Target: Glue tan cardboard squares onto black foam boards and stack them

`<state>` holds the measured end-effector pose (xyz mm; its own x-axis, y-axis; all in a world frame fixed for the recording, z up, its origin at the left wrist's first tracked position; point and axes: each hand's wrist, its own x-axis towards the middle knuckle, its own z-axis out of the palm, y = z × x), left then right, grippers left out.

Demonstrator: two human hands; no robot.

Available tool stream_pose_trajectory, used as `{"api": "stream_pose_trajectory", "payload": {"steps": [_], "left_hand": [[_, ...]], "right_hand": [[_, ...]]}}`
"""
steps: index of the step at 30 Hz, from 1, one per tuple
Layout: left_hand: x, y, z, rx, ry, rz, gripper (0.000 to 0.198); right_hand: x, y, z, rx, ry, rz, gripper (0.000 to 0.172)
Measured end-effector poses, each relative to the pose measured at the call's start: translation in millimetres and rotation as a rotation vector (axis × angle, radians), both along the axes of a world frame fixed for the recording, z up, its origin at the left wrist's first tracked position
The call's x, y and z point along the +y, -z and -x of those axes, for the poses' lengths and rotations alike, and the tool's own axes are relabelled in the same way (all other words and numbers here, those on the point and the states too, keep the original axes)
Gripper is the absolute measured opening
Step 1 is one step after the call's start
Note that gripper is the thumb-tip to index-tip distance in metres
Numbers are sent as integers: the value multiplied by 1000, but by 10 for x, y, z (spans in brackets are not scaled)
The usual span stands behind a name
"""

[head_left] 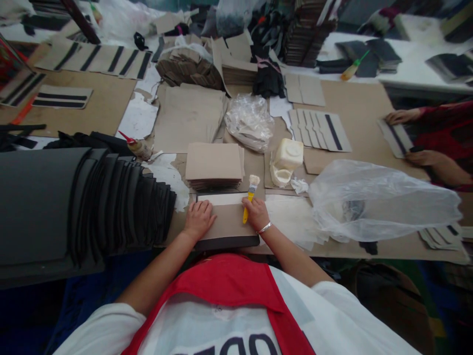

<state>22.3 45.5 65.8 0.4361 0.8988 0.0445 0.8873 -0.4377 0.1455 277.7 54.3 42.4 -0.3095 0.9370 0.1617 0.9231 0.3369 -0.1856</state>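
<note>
My left hand [199, 218] lies flat, fingers together, on a brown cardboard sheet [229, 222] that rests on a dark board [227, 242] at the table's near edge. My right hand [255, 213] grips a yellow-handled brush [250, 192], whose pale bristles point away from me, just past the sheet's far right corner. A light strip [221, 199] shows along the sheet's far edge. Behind it stands a stack of brown cards [214, 162].
A fanned pile of black sheets [111, 197] fills the left. A white glue container [287, 160] and crumpled clear plastic bags [377, 202] lie to the right. Another person's hands [410, 138] work on striped cards at the far right. A glue bottle [136, 145] lies left of the stack.
</note>
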Motion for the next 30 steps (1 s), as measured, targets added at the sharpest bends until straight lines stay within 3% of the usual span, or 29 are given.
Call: {"api": "stream_pose_trajectory", "payload": {"steps": [5, 10, 13, 17, 22, 26, 30], "left_hand": [[-64, -17, -36, 34, 53, -91, 23], [-216, -30, -16, -10, 110, -132, 19], [-311, -41, -25, -109, 175, -154, 17], [-385, 43, -27, -235, 199, -173, 16], [-393, 125, -83, -297, 217, -172, 16], [-383, 112, -155, -305, 205, -154, 19], [-366, 121, -198, -327, 192, -160, 18]], "right_hand": [[-56, 10, 5, -14, -46, -98, 21], [-278, -54, -83, 10, -41, -136, 20], [-394, -143, -315, 8, 76, -201, 20], [-414, -216, -850, -99, 255, -252, 21], [-479, -147, -1427, -246, 340, -89, 23], [-700, -78, -1636, -293, 311, 118, 25], [-756, -207, -1742, -194, 373, 179, 27]]}}
